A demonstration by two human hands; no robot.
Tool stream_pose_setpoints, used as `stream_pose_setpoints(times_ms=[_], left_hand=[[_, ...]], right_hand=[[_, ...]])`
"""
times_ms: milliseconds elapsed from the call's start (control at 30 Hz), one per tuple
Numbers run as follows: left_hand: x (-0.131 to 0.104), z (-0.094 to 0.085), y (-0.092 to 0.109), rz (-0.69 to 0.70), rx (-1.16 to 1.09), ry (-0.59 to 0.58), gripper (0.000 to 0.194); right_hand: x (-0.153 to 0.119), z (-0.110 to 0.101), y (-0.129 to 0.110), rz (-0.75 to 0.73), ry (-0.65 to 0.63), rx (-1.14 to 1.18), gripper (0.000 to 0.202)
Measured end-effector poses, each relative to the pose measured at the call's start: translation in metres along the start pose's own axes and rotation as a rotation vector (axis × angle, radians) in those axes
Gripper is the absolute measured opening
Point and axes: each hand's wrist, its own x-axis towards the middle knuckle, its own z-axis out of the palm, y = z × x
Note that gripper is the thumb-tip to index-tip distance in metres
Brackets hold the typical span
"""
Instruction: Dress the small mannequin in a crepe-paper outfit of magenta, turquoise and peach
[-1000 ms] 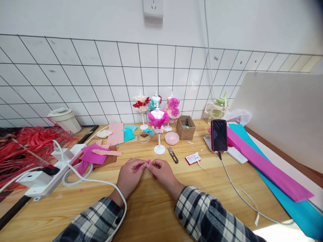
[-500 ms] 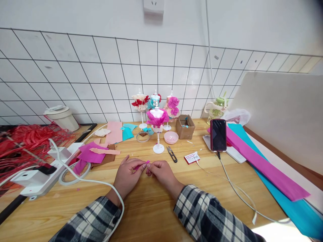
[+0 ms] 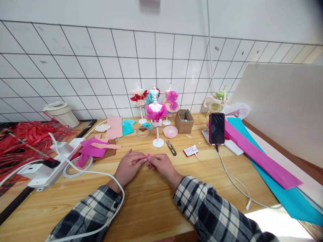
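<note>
A small piece of magenta crepe paper (image 3: 148, 155) is pinched between the fingertips of both hands, mostly covered by them. My left hand (image 3: 130, 167) closes on it from the left, my right hand (image 3: 163, 167) from the right, and their tips touch or nearly touch. Just beyond stands a small white dress-form stand (image 3: 158, 142) wearing a ruffled magenta paper top (image 3: 156, 112). Thread snips (image 3: 171, 148) lie to the right of its base. Behind are several more little mannequins, among them one in cream and red paper (image 3: 139, 97) and one with pink rosettes (image 3: 172, 97).
Left are magenta paper sheets (image 3: 93, 148), a power strip (image 3: 54, 169) and red raffia-like strands (image 3: 27, 141). A white cable (image 3: 111, 183) crosses my left forearm. A pink bowl (image 3: 170, 132), cardboard box (image 3: 185, 126), phone (image 3: 217, 128) and long paper strips (image 3: 262, 156) sit beyond and right.
The view has tilted down slightly, so the table items sit higher in the picture. Both hands stay together on the magenta paper, with only small finger shifts.
</note>
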Motion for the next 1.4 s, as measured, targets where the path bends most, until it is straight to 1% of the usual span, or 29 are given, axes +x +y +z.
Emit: stream_pose_setpoints(times_ms=[100,200,333,400,433,500,567,600,633,700,767,833,1000,1067,1133,1200,1267,1300,1333,1400], left_hand=[[-0.001,0.004,0.001,-0.036,-0.046,0.053,0.024],[-0.003,0.007,0.002,-0.074,-0.113,0.120,0.026],[-0.003,0.006,0.004,-0.163,-0.237,0.135,0.028],[-0.003,0.005,0.003,-0.179,-0.259,0.141,0.027],[-0.002,0.004,0.003,-0.179,-0.256,0.147,0.027],[-0.002,0.003,0.001,-0.172,-0.231,0.158,0.027],[-0.002,0.003,0.001,-0.147,-0.192,0.128,0.026],[-0.002,0.002,0.002,-0.127,-0.171,0.094,0.026],[-0.002,0.002,0.003,-0.106,-0.150,0.054,0.026],[-0.002,0.002,0.005,-0.065,-0.115,-0.004,0.025],[-0.002,0.002,0.006,-0.036,-0.077,-0.011,0.024],[-0.002,0.002,0.005,-0.023,-0.039,-0.007,0.023],[-0.002,0.001,0.003,-0.011,0.070,-0.029,0.023],[-0.003,-0.001,0.006,0.056,0.169,-0.022,0.021],[-0.005,-0.002,0.012,0.151,0.277,-0.015,0.018],[-0.006,-0.003,0.018,0.223,0.343,-0.021,0.018],[-0.007,-0.003,0.022,0.239,0.348,-0.023,0.018],[-0.006,-0.002,0.022,0.225,0.328,-0.014,0.018],[-0.006,-0.001,0.021,0.196,0.293,0.008,0.018],[-0.005,0.000,0.017,0.108,0.174,0.083,0.019]], right_hand=[[0.000,-0.001,-0.002,-0.084,0.042,-0.109,0.034],[-0.001,-0.001,-0.003,-0.122,0.054,-0.214,0.033],[-0.001,-0.001,0.001,-0.160,0.019,-0.313,0.032],[-0.001,-0.002,0.002,-0.183,0.015,-0.357,0.031],[0.000,-0.004,0.002,-0.196,0.040,-0.393,0.030],[-0.001,-0.009,-0.002,-0.241,0.158,-0.472,0.027],[-0.004,-0.017,-0.011,-0.361,0.281,-0.551,0.029],[-0.006,-0.020,-0.016,-0.450,0.300,-0.595,0.033],[-0.008,-0.023,-0.021,-0.548,0.280,-0.651,0.034],[-0.013,-0.027,-0.029,-0.710,0.186,-0.779,0.028],[-0.016,-0.028,-0.032,-0.779,0.108,-0.886,0.018],[-0.016,-0.028,-0.032,-0.781,0.077,-0.948,0.015],[-0.013,-0.027,-0.028,-0.707,0.041,-0.993,0.014],[-0.012,-0.026,-0.026,-0.676,0.022,-1.000,0.012],[-0.011,-0.025,-0.025,-0.644,0.011,-0.999,0.010],[-0.011,-0.025,-0.023,-0.613,-0.009,-0.984,0.009],[-0.010,-0.024,-0.021,-0.591,-0.036,-0.929,0.010],[-0.010,-0.024,-0.020,-0.576,-0.043,-0.877,0.012],[-0.010,-0.024,-0.019,-0.550,-0.039,-0.800,0.015],[-0.008,-0.024,-0.017,-0.439,-0.037,-0.581,0.028]])
